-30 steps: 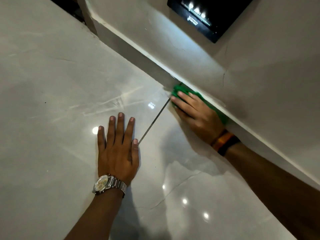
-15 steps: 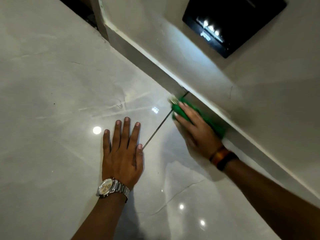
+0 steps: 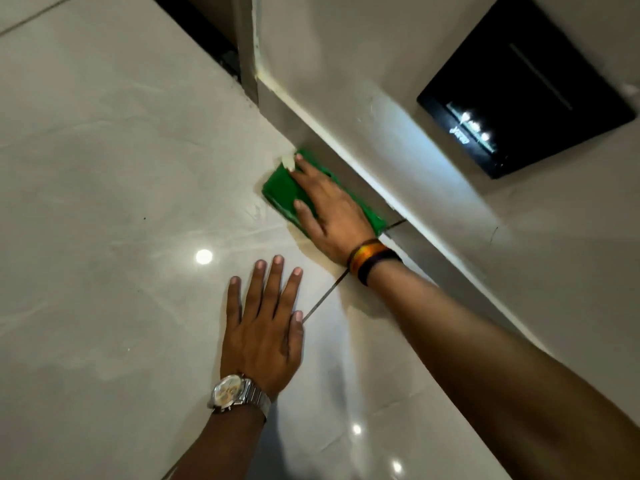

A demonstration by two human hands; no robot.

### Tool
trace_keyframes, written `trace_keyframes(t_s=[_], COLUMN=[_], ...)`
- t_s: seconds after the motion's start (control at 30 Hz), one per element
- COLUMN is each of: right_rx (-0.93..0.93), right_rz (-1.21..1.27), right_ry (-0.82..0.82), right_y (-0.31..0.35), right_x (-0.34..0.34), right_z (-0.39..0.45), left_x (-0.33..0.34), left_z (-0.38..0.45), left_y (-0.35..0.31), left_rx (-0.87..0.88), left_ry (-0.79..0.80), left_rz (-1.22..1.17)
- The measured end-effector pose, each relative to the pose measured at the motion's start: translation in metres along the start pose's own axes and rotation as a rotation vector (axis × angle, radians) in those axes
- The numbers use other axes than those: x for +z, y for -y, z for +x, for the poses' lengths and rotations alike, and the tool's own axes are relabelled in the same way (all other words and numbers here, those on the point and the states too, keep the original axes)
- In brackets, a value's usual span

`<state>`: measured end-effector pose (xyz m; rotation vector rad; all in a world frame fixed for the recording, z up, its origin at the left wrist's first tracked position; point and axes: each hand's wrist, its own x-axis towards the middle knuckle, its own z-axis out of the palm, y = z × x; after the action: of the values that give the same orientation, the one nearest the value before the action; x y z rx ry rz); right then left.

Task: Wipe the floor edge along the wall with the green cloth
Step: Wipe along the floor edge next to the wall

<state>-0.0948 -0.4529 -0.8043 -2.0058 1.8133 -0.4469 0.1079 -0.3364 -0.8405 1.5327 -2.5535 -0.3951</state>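
Hands: right hand point(image 3: 332, 216) pressed flat, fingers spread, on green cloth point(image 3: 282, 188); left hand point(image 3: 261, 327) flat and empty on floor point(image 3: 104, 168).
Cloth: on floor, against skirting below wall point(image 3: 433, 64).

Right hand point(image 3: 332, 213) flat on the green cloth point(image 3: 282, 190), fingers spread, cloth right against the skirting point(image 3: 349, 168) under the wall point(image 3: 346, 64). Left hand point(image 3: 261, 329) flat on the shiny floor point(image 3: 104, 168), close by. Silver watch point(image 3: 230, 393) on left wrist, striped band point(image 3: 372, 259) on right.
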Motion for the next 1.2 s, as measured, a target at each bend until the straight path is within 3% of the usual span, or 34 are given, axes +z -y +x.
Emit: trace_keyframes(t_s=[0.13,0.37,0.63,0.73,0.87,1.0,1.1,1.2], right_rx=[0.005,-0.042,0.086,0.039,0.031,0.1,0.114,0.079], right_rz=[-0.047,-0.09,-0.159,-0.162,-0.139,-0.159,-0.201,-0.191], right_ry=[0.01,-0.068,0.075,0.104,0.022,0.003,0.09,0.103], right_y=[-0.031,-0.03,-0.101,-0.102,-0.086,-0.093,-0.107,-0.108], right_x=[-0.01,0.004,-0.04,-0.042,-0.024,-0.03,-0.048,-0.049], right_z=[-0.087,-0.045,-0.287,-0.28,-0.22,-0.278,-0.335,-0.318], left_x=[0.0,-0.002,-0.005,-0.005,-0.006,-0.008,-0.003,0.0], left_z=[-0.002,-0.001,-0.004,-0.005,-0.005,-0.013,-0.025,-0.024], left_y=[-0.001,-0.002,-0.006,-0.007,-0.007,-0.011,-0.02,-0.02], left_rx=[-0.01,-0.002,-0.005,0.001,-0.002,-0.04,-0.061,-0.06], left_ry=[0.002,0.003,-0.038,-0.04,-0.032,-0.014,-0.022,-0.026], left_rz=[-0.004,-0.005,-0.031,-0.033,-0.014,-0.008,-0.01,-0.012])
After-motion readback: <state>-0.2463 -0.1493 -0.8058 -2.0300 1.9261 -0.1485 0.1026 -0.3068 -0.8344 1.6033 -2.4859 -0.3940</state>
